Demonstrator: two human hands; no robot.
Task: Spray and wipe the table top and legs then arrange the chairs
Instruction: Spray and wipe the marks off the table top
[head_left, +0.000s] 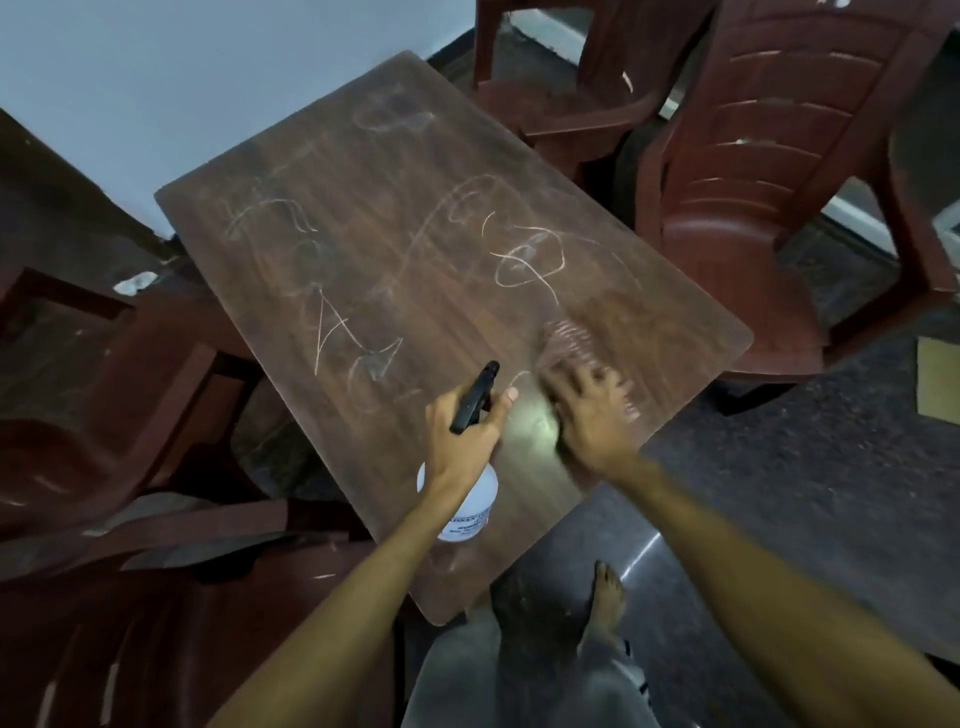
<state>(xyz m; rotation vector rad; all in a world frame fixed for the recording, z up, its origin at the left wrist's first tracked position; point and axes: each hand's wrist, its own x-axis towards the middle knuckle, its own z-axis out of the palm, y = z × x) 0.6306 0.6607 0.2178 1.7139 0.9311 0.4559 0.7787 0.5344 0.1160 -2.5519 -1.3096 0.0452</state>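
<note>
**A:** so what's each hand doing?

**B:** Only the one head view to go on. The left hand (465, 431) is wrapped round the neck of the spray bottle (470, 499). The black trigger head pokes out above the knuckles, the white body hangs below the wrist, and the thumb sticks out to the side. The right hand (587, 410) is just beside it, fingers spread and pressed down on the table top (415, 260). It's blurred though. There's something pale and stripey by the fingertips, can't tell if it's a cloth.

**A:** and the table?

**B:** Dark wood, stretching away past both hands, with chalky scribbles (524, 260) all over it. There's a shiny wet patch (535, 421) between the two hands.

**A:** chairs?

**B:** Brown plastic ones. One chair (753, 208) is out past the right hand, touching the table edge. Another chair (571, 104) sits beyond that by the far corner. A third chair (130, 389) is off to the left of the left hand. A bare foot (608, 592) is under the right forearm, on the floor.
</note>
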